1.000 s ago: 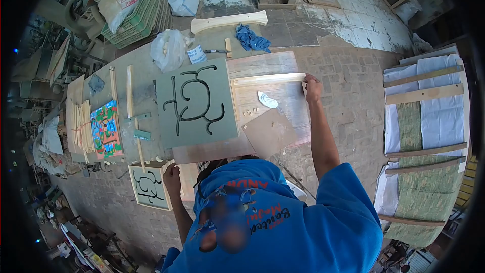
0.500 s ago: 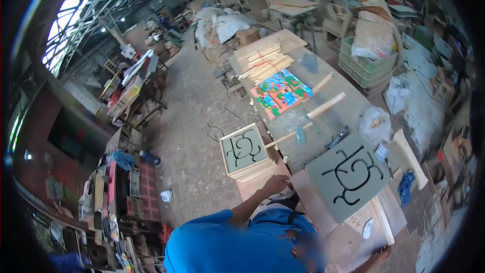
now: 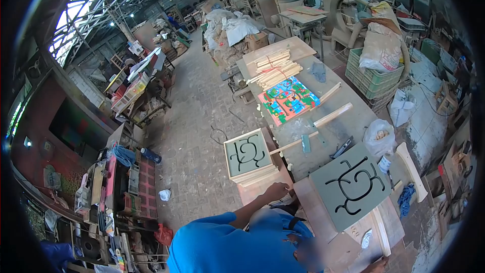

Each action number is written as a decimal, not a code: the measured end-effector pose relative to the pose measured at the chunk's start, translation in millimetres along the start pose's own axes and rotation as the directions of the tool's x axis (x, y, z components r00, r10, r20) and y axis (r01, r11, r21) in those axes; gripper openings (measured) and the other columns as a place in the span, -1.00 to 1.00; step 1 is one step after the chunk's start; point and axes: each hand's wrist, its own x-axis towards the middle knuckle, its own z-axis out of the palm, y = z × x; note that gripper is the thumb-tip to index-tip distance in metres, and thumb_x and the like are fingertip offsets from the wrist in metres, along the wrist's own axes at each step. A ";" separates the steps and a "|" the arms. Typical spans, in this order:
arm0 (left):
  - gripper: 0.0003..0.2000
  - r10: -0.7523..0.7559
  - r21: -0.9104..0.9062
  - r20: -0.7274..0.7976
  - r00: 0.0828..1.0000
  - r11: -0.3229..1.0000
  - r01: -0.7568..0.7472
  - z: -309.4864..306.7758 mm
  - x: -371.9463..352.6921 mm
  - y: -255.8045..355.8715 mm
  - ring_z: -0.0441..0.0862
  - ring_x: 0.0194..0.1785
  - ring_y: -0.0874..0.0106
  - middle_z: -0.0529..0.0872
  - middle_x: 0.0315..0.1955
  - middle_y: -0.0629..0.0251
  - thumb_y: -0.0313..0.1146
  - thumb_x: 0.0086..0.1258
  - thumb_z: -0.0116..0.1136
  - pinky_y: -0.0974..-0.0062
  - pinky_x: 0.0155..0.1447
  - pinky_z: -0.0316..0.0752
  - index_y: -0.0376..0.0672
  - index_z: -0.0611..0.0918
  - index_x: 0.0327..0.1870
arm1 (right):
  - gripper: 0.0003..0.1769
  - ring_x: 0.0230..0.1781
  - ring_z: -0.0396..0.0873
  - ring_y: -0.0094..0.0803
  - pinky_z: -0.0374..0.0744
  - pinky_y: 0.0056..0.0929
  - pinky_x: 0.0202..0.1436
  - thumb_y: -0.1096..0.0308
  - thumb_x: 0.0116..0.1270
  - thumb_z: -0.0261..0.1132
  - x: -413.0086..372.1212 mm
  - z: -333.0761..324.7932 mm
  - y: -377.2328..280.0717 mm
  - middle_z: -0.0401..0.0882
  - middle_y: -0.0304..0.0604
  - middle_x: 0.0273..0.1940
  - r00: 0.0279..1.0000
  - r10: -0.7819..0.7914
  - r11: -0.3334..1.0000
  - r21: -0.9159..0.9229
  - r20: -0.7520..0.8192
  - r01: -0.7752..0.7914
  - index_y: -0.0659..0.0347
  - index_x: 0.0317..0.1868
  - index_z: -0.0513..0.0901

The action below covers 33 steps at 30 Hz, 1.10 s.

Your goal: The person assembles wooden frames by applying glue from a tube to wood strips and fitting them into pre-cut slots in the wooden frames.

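My left hand (image 3: 275, 191) rests on the edge of a plywood board (image 3: 257, 192), just below a stack of small framed panels (image 3: 248, 157) carved with black curved grooves. Its fingers lie flat and hold nothing. My right hand (image 3: 379, 262) shows only at the bottom edge of the head view, at the near end of a pale wooden strip (image 3: 380, 228). Whether it grips the strip is hidden. A large grey-green panel (image 3: 353, 184) with the same groove pattern lies between my hands.
On the long worktable (image 3: 348, 116) lie a brightly painted panel (image 3: 288, 100), a bundle of wooden strips (image 3: 273, 65), a white bag (image 3: 379, 134) and a blue cloth (image 3: 405, 199). A green crate (image 3: 376, 78) stands to the right. A paved aisle (image 3: 202, 121) runs along the left.
The view has swung from straight down on the table to a wide look along the workshop. My hands stay at the small framed panels and at the strip's end.
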 end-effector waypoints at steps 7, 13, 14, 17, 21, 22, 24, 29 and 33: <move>-0.73 0.036 -0.003 0.003 0.999 0.999 -0.036 21.9 8.1 -22.5 0.69 -0.09 0.06 0.74 -0.19 0.01 -0.24 0.30 0.12 0.19 0.07 0.57 -0.12 0.72 -0.07 | -0.50 0.00 0.63 -0.19 0.60 -0.17 0.01 0.09 0.34 0.23 42.2 39.2 76.3 0.64 0.03 0.05 0.972 0.230 0.931 0.301 -0.044 -0.207 0.25 0.16 0.56; -0.71 0.099 -0.162 0.017 0.995 0.982 -0.095 37.0 9.4 -44.6 0.75 -0.19 0.21 0.77 -0.31 0.04 -0.27 0.33 0.19 0.29 -0.06 0.61 -0.20 0.67 0.00 | -0.46 0.03 0.58 0.02 0.52 -0.14 0.14 0.00 0.35 0.15 3.3 10.9 20.1 0.63 0.14 0.03 0.975 -0.214 0.976 -0.038 0.066 0.216 0.34 0.05 0.64; -0.72 0.056 -0.137 0.062 0.996 0.989 -0.047 23.9 7.4 -25.0 0.75 -0.20 0.20 0.77 -0.31 0.03 -0.27 0.33 0.19 0.27 -0.06 0.61 -0.19 0.68 -0.01 | -0.50 0.05 0.57 0.02 0.51 -0.17 0.18 0.09 0.31 0.22 3.4 13.9 34.9 0.62 0.15 0.03 0.906 -0.423 0.882 -0.232 -0.011 0.409 0.35 0.05 0.63; -0.71 0.007 -0.105 0.078 0.997 0.994 0.001 24.4 11.0 -34.6 0.69 -0.32 0.47 0.75 -0.42 0.19 -0.36 0.32 0.16 0.48 -0.22 0.56 -0.29 0.67 -0.01 | -0.65 -0.05 0.55 -0.17 0.46 -0.30 0.14 0.32 0.28 0.20 -7.7 14.8 -27.2 0.64 -0.11 -0.10 0.892 0.432 0.673 0.706 -0.131 -0.223 0.31 0.01 0.64; -0.69 0.003 -0.121 0.075 0.997 0.993 0.006 13.5 6.3 -37.1 0.70 -0.32 0.44 0.76 -0.39 0.12 -0.36 0.30 0.14 0.46 -0.20 0.57 -0.32 0.67 0.00 | -0.71 -0.18 0.50 -0.42 0.44 -0.40 -0.06 0.30 0.32 0.18 -15.2 0.0 -41.5 0.59 -0.23 -0.23 0.911 0.399 0.740 0.622 -0.101 -0.255 0.21 -0.01 0.63; -0.69 0.005 -0.125 0.085 0.996 0.992 0.005 11.0 4.5 -32.9 0.70 -0.32 0.44 0.76 -0.39 0.12 -0.36 0.30 0.14 0.46 -0.20 0.57 -0.32 0.67 0.00 | -0.73 -0.20 0.49 -0.50 0.43 -0.43 -0.11 0.30 0.33 0.18 -21.3 -8.8 -62.4 0.59 -0.24 -0.25 0.861 0.509 0.626 0.693 -0.016 -0.357 0.18 -0.02 0.62; -0.68 -0.042 -0.105 0.085 0.995 0.993 0.051 -0.1 0.2 -18.8 0.69 -0.33 0.45 0.76 -0.38 0.12 -0.37 0.30 0.12 0.47 -0.19 0.57 -0.34 0.66 0.01 | -0.75 -0.20 0.51 -0.52 0.42 -0.45 -0.13 0.31 0.35 0.17 -37.2 -25.0 -96.7 0.59 -0.24 -0.22 0.870 0.493 0.597 0.731 -0.010 -0.331 0.18 -0.02 0.61; -0.74 0.028 -0.215 0.007 1.000 0.976 -0.026 -0.6 2.9 -11.8 0.59 -0.48 0.48 0.63 -0.60 0.16 -0.39 0.29 0.17 0.44 -0.34 0.48 -0.28 0.69 -0.05 | -0.76 -0.15 0.59 -0.47 0.50 -0.51 -0.09 0.44 0.39 0.18 -58.4 -34.0 -104.3 0.58 -0.23 -0.09 0.942 0.335 0.491 0.854 -0.003 -0.172 0.23 0.05 0.52; -0.73 0.032 -0.299 -0.015 0.999 0.954 -0.035 -14.3 11.7 23.6 0.56 -0.45 0.53 0.63 -0.57 0.21 -0.42 0.30 0.15 0.49 -0.33 0.45 -0.32 0.68 -0.04 | -0.81 -0.12 0.61 -0.41 0.57 -0.41 0.04 0.52 0.40 0.19 -65.4 -56.1 -137.4 0.58 -0.17 -0.08 0.978 0.198 0.427 0.903 -0.057 -0.034 0.28 0.01 0.53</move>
